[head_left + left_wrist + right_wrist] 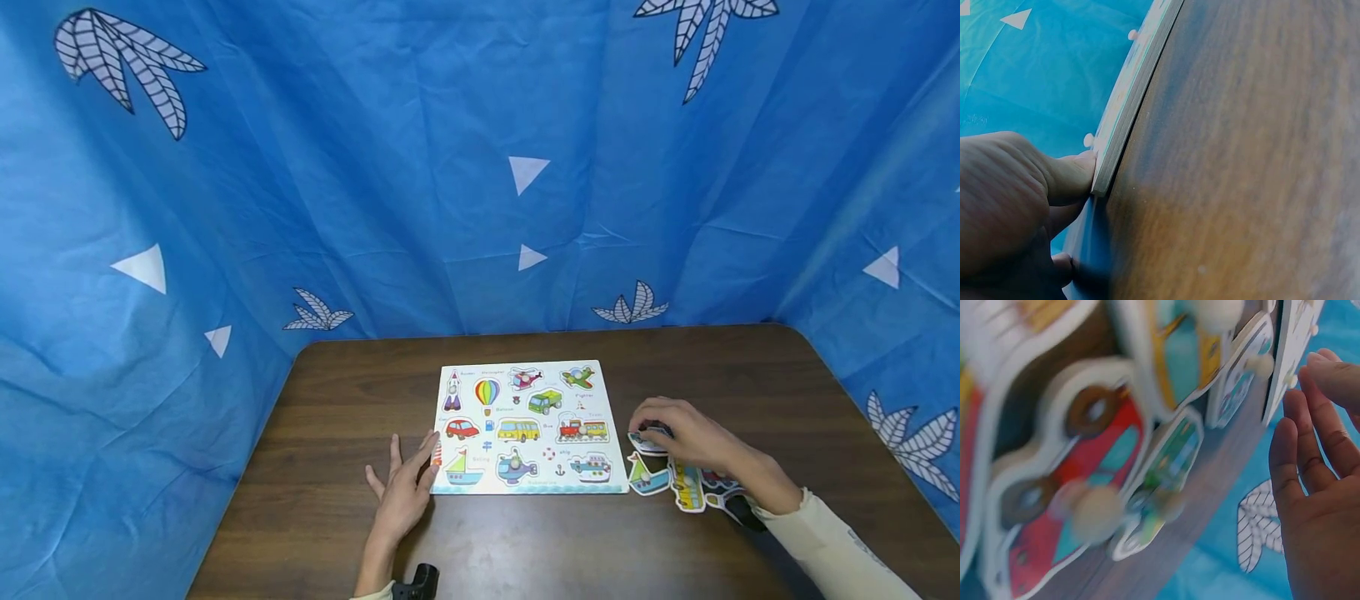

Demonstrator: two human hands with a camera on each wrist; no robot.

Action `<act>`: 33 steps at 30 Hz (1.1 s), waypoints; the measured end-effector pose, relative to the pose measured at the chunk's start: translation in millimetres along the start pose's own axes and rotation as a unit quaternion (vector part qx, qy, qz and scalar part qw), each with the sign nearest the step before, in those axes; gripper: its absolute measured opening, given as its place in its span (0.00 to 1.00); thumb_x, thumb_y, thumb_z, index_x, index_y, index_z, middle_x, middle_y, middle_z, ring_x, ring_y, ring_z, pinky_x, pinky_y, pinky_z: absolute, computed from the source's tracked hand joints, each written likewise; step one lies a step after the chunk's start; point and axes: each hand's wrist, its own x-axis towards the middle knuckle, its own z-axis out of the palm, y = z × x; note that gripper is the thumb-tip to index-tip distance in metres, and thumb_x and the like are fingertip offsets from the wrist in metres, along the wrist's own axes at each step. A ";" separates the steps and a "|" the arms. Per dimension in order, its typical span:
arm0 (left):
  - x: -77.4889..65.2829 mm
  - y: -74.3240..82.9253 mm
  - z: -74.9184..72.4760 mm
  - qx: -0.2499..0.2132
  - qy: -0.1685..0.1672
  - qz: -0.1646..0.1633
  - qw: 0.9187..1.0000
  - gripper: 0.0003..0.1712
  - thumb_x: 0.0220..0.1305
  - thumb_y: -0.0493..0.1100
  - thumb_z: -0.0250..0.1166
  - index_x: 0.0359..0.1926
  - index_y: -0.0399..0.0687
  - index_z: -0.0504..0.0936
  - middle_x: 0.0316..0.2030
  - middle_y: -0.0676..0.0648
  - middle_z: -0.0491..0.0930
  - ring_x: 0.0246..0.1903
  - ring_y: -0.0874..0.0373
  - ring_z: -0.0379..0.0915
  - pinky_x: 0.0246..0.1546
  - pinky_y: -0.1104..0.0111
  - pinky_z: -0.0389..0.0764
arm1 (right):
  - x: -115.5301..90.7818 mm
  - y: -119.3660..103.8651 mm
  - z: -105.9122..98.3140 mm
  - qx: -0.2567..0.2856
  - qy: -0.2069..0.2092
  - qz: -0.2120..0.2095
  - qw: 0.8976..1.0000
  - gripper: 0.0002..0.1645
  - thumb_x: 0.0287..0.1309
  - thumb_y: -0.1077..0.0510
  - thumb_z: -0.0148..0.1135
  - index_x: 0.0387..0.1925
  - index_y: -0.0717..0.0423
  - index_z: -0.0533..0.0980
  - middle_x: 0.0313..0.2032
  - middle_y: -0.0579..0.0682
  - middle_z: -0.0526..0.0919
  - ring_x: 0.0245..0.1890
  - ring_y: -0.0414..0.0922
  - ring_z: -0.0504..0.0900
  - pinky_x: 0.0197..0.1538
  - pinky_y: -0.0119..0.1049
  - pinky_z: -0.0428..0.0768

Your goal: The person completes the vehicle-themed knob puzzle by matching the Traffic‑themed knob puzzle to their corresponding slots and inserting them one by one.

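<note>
Crowding below the right grip [684, 429] are loose knobbed pieces: a sailboat piece [649, 477] on the person's side of the fingertips, a bus piece [687, 487] under the palm, a red vehicle piece [1113, 447] nearer the wrist, a green piece [1172, 462] just beside it; the picture board [540, 489] lies flat on the table [517, 550], left of the right grip and right of the left grip [403, 496].

Possible faults (judgement): the pieces sit so close together that the right grip could snag a neighbour's rim and drag it along; the black wrist unit [745, 514] hangs low over the pile and might sweep pieces aside if the forearm drops; the board could slide or turn should the left grip bear on its edge too lightly or unevenly.

Pose: right forearm comes in from the person's right, wrist bent, fingers reaching down past the board's right edge; in the right wrist view the fingers lie nearly straight, side by side, thumb close to the index finger, nothing seen pinched between them; left grip spread, thumb touching the board's near left corner, index finger along the left edge, remaining fingers fanned out over the table, away from the board.
</note>
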 end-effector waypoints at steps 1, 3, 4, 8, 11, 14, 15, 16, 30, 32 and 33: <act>0.0 0.0 0.2 0.000 0.000 0.000 1.000 0.29 0.73 0.39 0.58 0.73 0.53 0.69 0.72 0.48 0.66 0.78 0.33 0.27 0.60 0.28 0.13 | -2.7 1.5 -1.1 -0.004 0.004 0.001 1.000 0.12 0.59 0.65 0.69 0.41 0.45 0.83 0.42 0.39 0.83 0.42 0.39 0.80 0.47 0.41 0.84; 0.1 0.3 0.5 -0.001 0.002 0.005 1.000 0.29 0.72 0.39 0.59 0.72 0.52 0.70 0.72 0.47 0.66 0.77 0.32 0.27 0.60 0.27 0.13 | -8.0 4.6 -3.6 -0.011 0.009 0.010 1.000 0.13 0.58 0.66 0.69 0.40 0.44 0.83 0.41 0.38 0.83 0.42 0.38 0.80 0.46 0.40 0.84; 0.1 0.4 0.8 -0.001 0.002 0.004 1.000 0.29 0.72 0.39 0.59 0.72 0.52 0.69 0.72 0.48 0.66 0.77 0.32 0.27 0.60 0.28 0.13 | -10.4 6.2 -4.9 -0.013 0.011 0.013 1.000 0.14 0.58 0.66 0.68 0.40 0.44 0.83 0.41 0.38 0.83 0.42 0.37 0.80 0.46 0.40 0.84; -0.2 0.9 1.5 -0.005 0.012 0.013 1.000 0.29 0.71 0.38 0.59 0.72 0.52 0.70 0.71 0.46 0.67 0.77 0.31 0.28 0.60 0.27 0.13 | -19.2 13.6 -10.5 -0.021 0.010 0.035 0.999 0.14 0.58 0.67 0.68 0.40 0.44 0.83 0.40 0.37 0.82 0.42 0.35 0.80 0.46 0.39 0.84; -0.9 1.3 0.9 -0.006 0.016 0.019 1.000 0.28 0.71 0.38 0.60 0.71 0.51 0.71 0.71 0.45 0.68 0.77 0.29 0.29 0.59 0.26 0.14 | -25.2 19.3 -15.0 -0.024 0.004 0.048 0.999 0.14 0.58 0.67 0.68 0.40 0.44 0.83 0.40 0.37 0.83 0.42 0.36 0.80 0.46 0.41 0.84; -0.9 1.5 0.3 -0.006 0.014 0.016 1.000 0.28 0.71 0.38 0.59 0.71 0.51 0.71 0.71 0.45 0.68 0.77 0.29 0.29 0.59 0.26 0.14 | -31.8 24.4 -18.0 -0.029 0.004 0.049 0.998 0.15 0.57 0.67 0.68 0.39 0.43 0.83 0.41 0.38 0.83 0.42 0.36 0.80 0.47 0.42 0.84; -1.0 1.6 0.2 -0.004 0.012 0.014 1.000 0.29 0.71 0.38 0.59 0.71 0.51 0.71 0.71 0.45 0.68 0.77 0.30 0.29 0.59 0.26 0.14 | -33.9 26.1 -18.5 -0.031 0.005 0.043 0.999 0.16 0.57 0.67 0.68 0.39 0.43 0.83 0.41 0.37 0.83 0.42 0.36 0.80 0.46 0.41 0.84; -0.8 1.8 0.0 -0.005 0.008 0.009 1.000 0.29 0.72 0.39 0.59 0.72 0.52 0.70 0.71 0.46 0.67 0.77 0.31 0.28 0.60 0.27 0.14 | -35.9 27.6 -18.9 -0.032 0.007 0.037 0.999 0.16 0.56 0.68 0.68 0.39 0.42 0.83 0.41 0.37 0.83 0.42 0.36 0.80 0.45 0.40 0.84; -0.4 0.7 -0.1 -0.006 -0.006 -0.005 1.000 0.29 0.73 0.39 0.58 0.72 0.52 0.69 0.72 0.48 0.66 0.77 0.32 0.26 0.60 0.27 0.13 | -51.6 39.8 -17.0 -0.031 0.024 0.015 0.999 0.17 0.55 0.67 0.70 0.39 0.41 0.82 0.40 0.38 0.83 0.41 0.33 0.79 0.40 0.35 0.81; -0.4 0.7 -0.1 -0.006 -0.007 -0.005 1.000 0.29 0.73 0.39 0.58 0.72 0.52 0.69 0.72 0.48 0.66 0.77 0.32 0.26 0.60 0.27 0.13 | -52.3 40.0 -16.6 -0.026 0.022 0.019 0.999 0.16 0.55 0.67 0.70 0.39 0.41 0.82 0.40 0.38 0.83 0.41 0.33 0.79 0.40 0.35 0.81; -0.3 0.6 -0.1 -0.005 -0.006 -0.004 1.000 0.29 0.73 0.39 0.58 0.72 0.52 0.69 0.72 0.47 0.66 0.77 0.32 0.26 0.60 0.27 0.13 | -52.7 40.2 -16.5 -0.023 0.021 0.021 0.999 0.16 0.56 0.67 0.70 0.39 0.42 0.82 0.40 0.39 0.83 0.41 0.33 0.79 0.40 0.34 0.81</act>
